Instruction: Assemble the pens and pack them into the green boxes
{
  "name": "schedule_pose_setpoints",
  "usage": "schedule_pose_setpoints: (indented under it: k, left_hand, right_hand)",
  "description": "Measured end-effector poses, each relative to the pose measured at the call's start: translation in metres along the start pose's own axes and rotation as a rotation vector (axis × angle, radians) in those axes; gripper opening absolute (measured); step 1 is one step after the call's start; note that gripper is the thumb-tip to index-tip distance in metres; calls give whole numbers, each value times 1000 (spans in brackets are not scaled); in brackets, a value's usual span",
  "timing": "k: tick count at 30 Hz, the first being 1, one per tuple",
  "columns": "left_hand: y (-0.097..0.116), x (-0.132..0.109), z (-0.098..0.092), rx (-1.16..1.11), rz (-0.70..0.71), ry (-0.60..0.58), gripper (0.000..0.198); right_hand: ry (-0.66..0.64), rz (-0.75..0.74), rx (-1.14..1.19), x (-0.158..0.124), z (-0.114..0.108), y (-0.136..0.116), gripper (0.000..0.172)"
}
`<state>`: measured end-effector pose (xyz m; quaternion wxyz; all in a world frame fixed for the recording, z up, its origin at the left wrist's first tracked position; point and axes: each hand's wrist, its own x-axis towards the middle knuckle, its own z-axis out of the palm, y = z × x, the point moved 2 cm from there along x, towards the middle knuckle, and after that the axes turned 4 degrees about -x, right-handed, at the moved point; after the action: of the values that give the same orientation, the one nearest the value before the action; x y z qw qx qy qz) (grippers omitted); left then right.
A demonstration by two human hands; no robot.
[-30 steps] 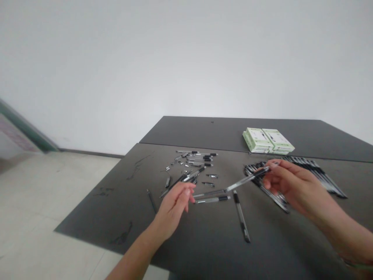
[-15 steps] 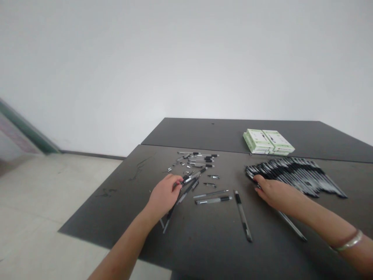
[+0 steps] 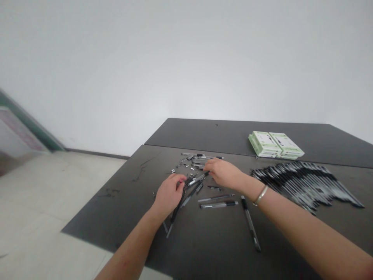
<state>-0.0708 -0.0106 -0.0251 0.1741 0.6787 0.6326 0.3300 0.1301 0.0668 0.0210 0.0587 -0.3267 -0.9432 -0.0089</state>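
Note:
My left hand (image 3: 170, 194) rests over a loose heap of pen parts, fingers curled and thumb drawn in; what it pinches is hidden. A clear pen barrel (image 3: 196, 180) with a black grip lies beside those fingers, and the fingertips of my right hand (image 3: 218, 169) close on its far end. Dark refills (image 3: 172, 223) stick out below my left hand. Closer to me lie a clear pen (image 3: 218, 205) with a black grip, a thin pen piece (image 3: 216, 198) and a single pen (image 3: 250, 223) pointing toward me.
A wide fanned row of pens (image 3: 309, 182) covers the right side of the dark table (image 3: 116, 210). Green-and-white boxes (image 3: 265, 144) are stacked behind it. More pen barrels (image 3: 194, 154) and small metallic tips (image 3: 173, 171) lie at the back of the heap.
My right hand has left the pen row, where a pen now lies in line with the others, and moved left to the heap. My left hand has stayed in place.

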Motion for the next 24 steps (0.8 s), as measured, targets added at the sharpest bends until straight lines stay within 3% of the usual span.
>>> schedule_pose_setpoints:
  k: [6, 11, 14, 18, 21, 24]
  left_hand:
    - [-13, 4, -7, -64, -18, 106, 20]
    - [-10, 4, -13, -163, 56, 165, 21]
    - [-7, 2, -12, -334, 36, 172, 28]
    - [1, -3, -7, -615, 42, 36, 45]
    - [11, -5, -9, -534, 128, -37, 27]
    - [14, -5, -14, -431, 162, 3, 17]
  right_hand:
    - [-90, -28, -39, 18, 22, 7, 13]
    - [-1, -21, 36, 7, 4, 13, 13]
    - [8, 12, 246, -5, -12, 9, 13]
    - [-16, 4, 572, -19, -22, -8, 16]
    - [-13, 33, 741, -22, -21, -16, 19]
    - [67, 146, 956, -22, -17, -6, 26]
